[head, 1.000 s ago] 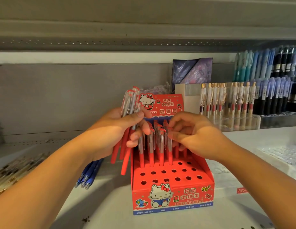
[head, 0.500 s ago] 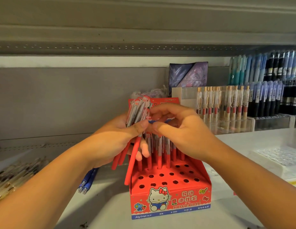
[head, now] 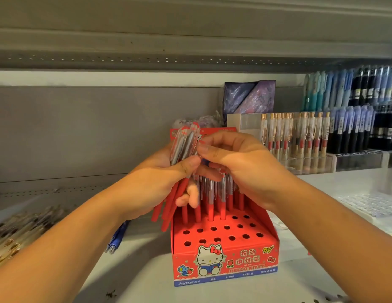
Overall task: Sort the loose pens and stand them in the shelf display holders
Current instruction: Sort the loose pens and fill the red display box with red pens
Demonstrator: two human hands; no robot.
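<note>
- Left hand (head: 160, 182) grips a bundle of pens (head: 183, 147), at 10 o'clock above the holder (head: 225, 265).
- Right hand (head: 241, 167) fingers (head: 213, 139) pinch one pen's top.
- Pens look light, stiff, slippery; pinch mid-barrel.

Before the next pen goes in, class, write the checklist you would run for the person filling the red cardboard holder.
1. Left hand grips the bundle of red-and-clear pens securely: ok.
2. Right hand has singled out one pen: cannot tell.
3. Red cardboard holder has free holes in front: ok.
4. Pens standing in its back rows are upright: ok.
5. Blue pens lying loose on the white shelf are put away: not ok.
</note>
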